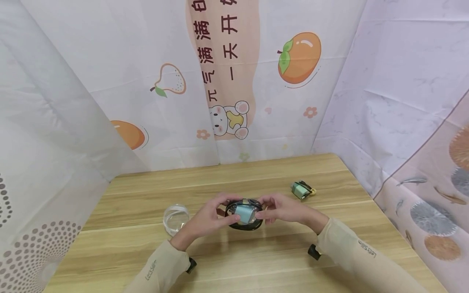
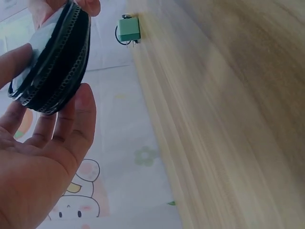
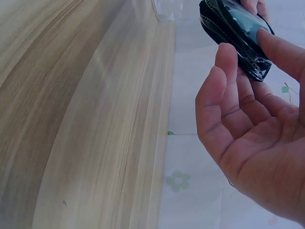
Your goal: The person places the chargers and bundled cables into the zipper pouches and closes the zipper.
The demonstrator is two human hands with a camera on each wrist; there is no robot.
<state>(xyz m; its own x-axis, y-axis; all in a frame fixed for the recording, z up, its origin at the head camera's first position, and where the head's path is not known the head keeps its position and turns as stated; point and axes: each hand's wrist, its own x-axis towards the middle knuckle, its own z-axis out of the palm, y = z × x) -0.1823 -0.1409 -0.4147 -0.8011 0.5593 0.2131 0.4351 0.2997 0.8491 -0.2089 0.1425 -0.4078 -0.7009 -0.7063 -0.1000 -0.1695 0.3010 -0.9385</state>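
A small clear pouch with black zippered edges point(image 1: 244, 214) is held up over the table between both hands, with a light blue item point(image 1: 243, 212) showing through its clear face. My left hand point(image 1: 214, 216) grips the pouch's left end, thumb on the clear face and fingers beneath. The right end is pinched by my right hand point(image 1: 280, 209), its thumb also on the face. The left wrist view has the black zippered side point(image 2: 59, 71) toward the camera. From the right wrist, the right fingers point(image 3: 228, 59) curl under the pouch's near end.
A green plug adapter point(image 1: 301, 190) with a black cord and a small yellow part lies at the back right of the wooden table point(image 1: 146, 260). Left of my left hand stands a clear round plastic container point(image 1: 176, 219). Printed cloth point(image 1: 264, 93) hangs behind the table.
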